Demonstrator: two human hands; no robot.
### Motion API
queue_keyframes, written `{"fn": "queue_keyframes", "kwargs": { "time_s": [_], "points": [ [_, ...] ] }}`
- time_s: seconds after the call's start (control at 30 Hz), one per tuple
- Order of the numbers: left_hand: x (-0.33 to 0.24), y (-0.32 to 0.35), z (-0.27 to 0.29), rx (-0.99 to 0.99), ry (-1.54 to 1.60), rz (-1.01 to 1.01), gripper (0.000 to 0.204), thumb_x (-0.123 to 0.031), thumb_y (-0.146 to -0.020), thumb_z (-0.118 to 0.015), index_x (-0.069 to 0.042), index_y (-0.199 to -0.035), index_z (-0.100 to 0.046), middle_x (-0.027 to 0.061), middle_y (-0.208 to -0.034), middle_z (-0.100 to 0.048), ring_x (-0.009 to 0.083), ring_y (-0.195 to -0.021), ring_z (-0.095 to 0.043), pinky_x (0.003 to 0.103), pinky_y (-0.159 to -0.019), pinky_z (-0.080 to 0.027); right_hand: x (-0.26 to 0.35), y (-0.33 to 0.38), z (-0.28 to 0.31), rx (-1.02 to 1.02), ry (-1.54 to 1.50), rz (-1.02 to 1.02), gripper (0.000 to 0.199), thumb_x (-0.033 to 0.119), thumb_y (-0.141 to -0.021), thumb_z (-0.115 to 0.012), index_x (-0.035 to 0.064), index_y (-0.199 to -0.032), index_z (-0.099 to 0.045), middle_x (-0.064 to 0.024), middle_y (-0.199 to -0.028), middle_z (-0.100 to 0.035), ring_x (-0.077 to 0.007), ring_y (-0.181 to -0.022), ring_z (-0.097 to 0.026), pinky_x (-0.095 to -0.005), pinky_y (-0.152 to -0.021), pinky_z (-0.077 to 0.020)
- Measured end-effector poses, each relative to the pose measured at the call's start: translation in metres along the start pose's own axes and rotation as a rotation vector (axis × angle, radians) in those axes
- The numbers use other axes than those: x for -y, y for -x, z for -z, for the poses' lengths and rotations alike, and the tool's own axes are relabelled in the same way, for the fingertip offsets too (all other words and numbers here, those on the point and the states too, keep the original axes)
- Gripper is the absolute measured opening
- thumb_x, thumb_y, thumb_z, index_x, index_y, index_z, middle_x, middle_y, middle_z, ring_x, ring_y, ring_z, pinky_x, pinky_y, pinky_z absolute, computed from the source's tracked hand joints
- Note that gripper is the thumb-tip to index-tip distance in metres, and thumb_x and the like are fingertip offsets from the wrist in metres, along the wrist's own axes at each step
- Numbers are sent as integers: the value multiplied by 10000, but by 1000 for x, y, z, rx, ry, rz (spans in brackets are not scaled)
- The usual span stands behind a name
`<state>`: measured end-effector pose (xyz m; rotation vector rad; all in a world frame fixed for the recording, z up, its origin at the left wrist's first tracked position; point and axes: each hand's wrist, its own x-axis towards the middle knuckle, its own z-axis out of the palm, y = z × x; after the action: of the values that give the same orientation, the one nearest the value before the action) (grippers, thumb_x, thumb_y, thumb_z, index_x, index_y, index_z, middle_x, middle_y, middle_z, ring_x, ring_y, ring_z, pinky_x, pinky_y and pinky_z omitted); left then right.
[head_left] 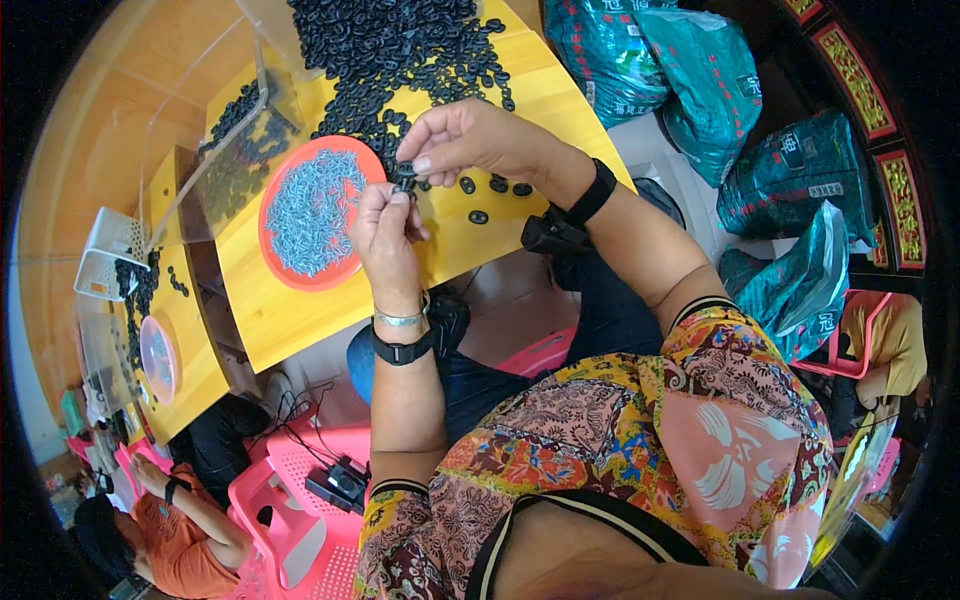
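Small black part (pixel 404 178) pinched between both hands' fingers (pixel 400 205) above the table edge (pixel 300 340).

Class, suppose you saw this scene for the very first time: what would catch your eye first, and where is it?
The big heap of small black parts at the top of the yellow table. Left of the hands, an orange dish holds grey metal bits. At centre, the left hand and right hand meet over one black part.

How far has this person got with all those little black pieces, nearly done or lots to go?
Lots to go, it seems. No finished batch can be made out for certain. In hand: the left hand and right hand pinch one small black piece between them, above the yellow table. Left: a big heap of black pieces and an orange dish full of small grey metal parts.
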<state>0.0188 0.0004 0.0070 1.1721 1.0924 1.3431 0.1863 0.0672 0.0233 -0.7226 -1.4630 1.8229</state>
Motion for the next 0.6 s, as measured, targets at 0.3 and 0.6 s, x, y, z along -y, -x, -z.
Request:
{"fn": "queue_keyframes", "kwargs": {
  "time_s": [0.3,0.6],
  "points": [
    [1,-1,-2,11,126,18,107,-116,-864,-477,-51,-785,-508,20,-620,-508,84,-504,-458,197,-488,-366,-2,-1,-8,25,237,145,286,111,-818,-633,13,-1086,-604,-7,-799,-614,-54,-667,-537,-185,-614,-443],
    [2,-1,-2,49,280,14,123,-147,-866,-478,-38,-819,-509,47,-628,-541,115,-512,-495,207,-498,-371,2,3,-12,-61,228,40,160,132,-805,-652,23,-910,-598,-24,-774,-624,-66,-675,-575,-197,-583,-455]
  ]
}}
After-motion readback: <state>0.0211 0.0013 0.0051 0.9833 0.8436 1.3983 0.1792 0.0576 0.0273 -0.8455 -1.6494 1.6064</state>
